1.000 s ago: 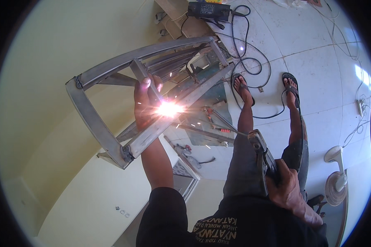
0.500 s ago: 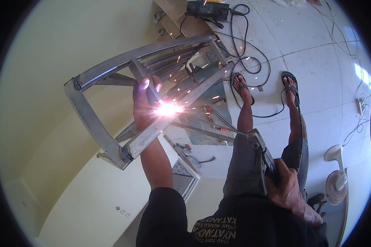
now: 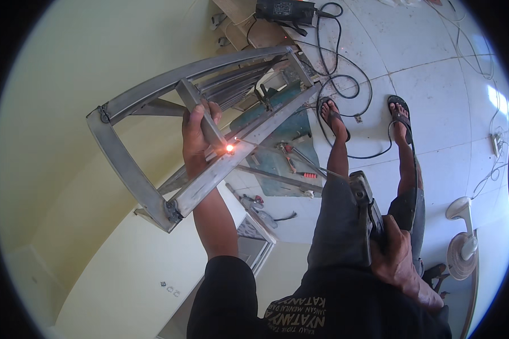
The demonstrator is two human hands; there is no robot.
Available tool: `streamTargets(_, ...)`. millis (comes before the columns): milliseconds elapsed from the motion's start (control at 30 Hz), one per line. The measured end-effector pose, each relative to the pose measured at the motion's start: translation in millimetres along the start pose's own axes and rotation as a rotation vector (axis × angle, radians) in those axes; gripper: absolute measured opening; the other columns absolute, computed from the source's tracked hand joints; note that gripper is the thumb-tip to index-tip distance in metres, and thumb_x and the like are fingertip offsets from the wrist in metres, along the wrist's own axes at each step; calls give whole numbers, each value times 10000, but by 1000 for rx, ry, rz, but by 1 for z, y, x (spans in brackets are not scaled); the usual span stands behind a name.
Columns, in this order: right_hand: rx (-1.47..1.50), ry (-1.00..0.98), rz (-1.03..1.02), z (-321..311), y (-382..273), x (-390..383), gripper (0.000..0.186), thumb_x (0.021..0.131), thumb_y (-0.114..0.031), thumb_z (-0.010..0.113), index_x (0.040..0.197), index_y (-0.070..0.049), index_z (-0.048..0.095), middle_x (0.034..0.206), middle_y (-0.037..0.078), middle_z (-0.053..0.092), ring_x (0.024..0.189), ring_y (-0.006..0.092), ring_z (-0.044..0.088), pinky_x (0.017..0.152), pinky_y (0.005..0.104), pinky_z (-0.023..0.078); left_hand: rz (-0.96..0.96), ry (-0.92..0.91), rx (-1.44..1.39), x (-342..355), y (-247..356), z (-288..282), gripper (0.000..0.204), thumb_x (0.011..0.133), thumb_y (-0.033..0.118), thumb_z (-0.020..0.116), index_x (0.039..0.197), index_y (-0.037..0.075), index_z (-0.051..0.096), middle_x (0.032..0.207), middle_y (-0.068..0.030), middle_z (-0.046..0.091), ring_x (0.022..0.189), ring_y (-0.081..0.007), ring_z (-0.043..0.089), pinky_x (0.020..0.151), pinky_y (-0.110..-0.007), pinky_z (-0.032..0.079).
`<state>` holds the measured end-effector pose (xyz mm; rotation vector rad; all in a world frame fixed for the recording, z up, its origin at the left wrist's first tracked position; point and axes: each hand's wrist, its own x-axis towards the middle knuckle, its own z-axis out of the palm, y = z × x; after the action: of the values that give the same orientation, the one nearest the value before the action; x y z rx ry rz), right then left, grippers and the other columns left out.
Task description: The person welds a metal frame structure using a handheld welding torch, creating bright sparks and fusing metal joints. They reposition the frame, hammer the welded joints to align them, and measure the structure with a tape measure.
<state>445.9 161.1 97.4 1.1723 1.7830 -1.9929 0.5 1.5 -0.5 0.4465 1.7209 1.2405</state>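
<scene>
A grey metal frame (image 3: 129,165) of welded bars stands in front of me on the left. My left hand (image 3: 195,135) is closed round its short crossbar (image 3: 192,99), near the joint with the long lower bar (image 3: 209,183). An orange weld spot (image 3: 229,148) glows at that joint. In my right hand (image 3: 393,251), at the lower right, the fingers wrap round an electrode holder (image 3: 361,188). From its jaws a thin welding rod (image 3: 268,149) stretches left, its tip close beside the glowing spot; whether it touches the metal I cannot tell.
A black welding machine (image 3: 284,9) stands at the far end, its black cable (image 3: 370,107) looped over the tiles near my sandalled feet. Hand tools, one with a red grip (image 3: 306,175), lie on a teal sheet (image 3: 301,124). A white fan (image 3: 461,248) is at right.
The bright arc and flying sparks have died down to a small glow. The rod tip has drawn slightly away from the joint. My left hand keeps its grip on the crossbar.
</scene>
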Motion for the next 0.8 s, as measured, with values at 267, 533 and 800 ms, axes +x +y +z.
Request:
streamTargets(267, 34, -56, 35, 0, 2, 0, 263, 795, -85, 662, 968, 55, 523, 555, 166, 557, 495, 337, 625, 485, 387, 470, 3, 1, 5, 0, 1, 2, 369, 865, 420, 611, 744, 96, 484, 654, -66, 501, 664, -162, 454, 626, -304, 351)
streamTargets(533, 45, -76, 30, 4, 7, -1, 278, 792, -76, 665, 985, 53, 512, 530, 155, 533, 464, 329, 609, 458, 389, 448, -2, 5, 0, -3, -1, 0, 369, 858, 420, 615, 747, 94, 485, 654, -70, 506, 666, -165, 458, 631, -304, 355)
streamTargets(800, 37, -75, 3, 4, 5, 0, 272, 793, -68, 663, 987, 56, 519, 538, 157, 540, 471, 329, 616, 457, 384, 450, 3, 11, 1, -2, -1, 0, 381, 846, 429, 637, 747, 94, 484, 651, -70, 505, 666, -166, 461, 632, -304, 356)
